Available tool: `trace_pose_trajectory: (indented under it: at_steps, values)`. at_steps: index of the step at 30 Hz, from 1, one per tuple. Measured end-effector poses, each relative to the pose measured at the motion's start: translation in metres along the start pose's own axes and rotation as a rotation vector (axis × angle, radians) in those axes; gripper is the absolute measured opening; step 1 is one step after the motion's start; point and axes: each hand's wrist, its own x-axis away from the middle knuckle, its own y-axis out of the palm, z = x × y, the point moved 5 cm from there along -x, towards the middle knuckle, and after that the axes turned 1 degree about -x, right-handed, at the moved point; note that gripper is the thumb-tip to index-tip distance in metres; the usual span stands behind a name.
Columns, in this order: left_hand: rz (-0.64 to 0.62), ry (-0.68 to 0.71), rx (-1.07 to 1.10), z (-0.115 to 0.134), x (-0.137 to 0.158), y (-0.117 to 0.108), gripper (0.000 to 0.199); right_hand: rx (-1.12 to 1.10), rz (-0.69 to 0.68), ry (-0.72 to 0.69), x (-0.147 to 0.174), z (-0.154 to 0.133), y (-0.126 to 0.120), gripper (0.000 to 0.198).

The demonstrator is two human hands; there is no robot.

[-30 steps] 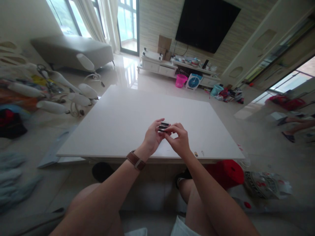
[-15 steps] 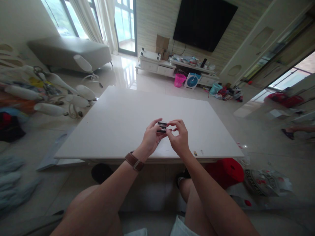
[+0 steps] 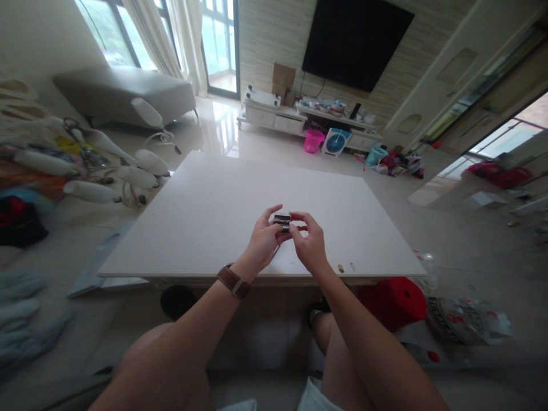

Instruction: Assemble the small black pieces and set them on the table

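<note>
Hands [image 3: 261, 242] [image 3: 310, 245] — pinching small, perhaps striped, block [image 3: 282, 220]

table [image 3: 205, 211]: bare all round | near edge: two small bits [image 3: 346, 267], seemingly loose

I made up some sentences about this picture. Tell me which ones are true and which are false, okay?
1. Both hands hold a small black object together. True: the left hand and right hand pinch the small black object from either side.
2. The watch is on the right wrist. False: the brown watch strap is on the left wrist.
3. The hands are above a white table. True: they are held over the near part of the white table.
4. The bucket on the floor by the TV stand is green. False: the bucket is pink.
5. The TV on the wall is showing cartoons. False: the TV screen is dark.
</note>
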Motion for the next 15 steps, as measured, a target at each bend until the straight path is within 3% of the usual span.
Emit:
trace_pose_trajectory:
  at_steps: [15]
  values:
    - [-0.039, 0.003, -0.031, -0.0012, 0.0014, 0.0002, 0.06, -0.012, -0.015, 0.054, 0.0003, 0.0023, -0.0004, 0.021]
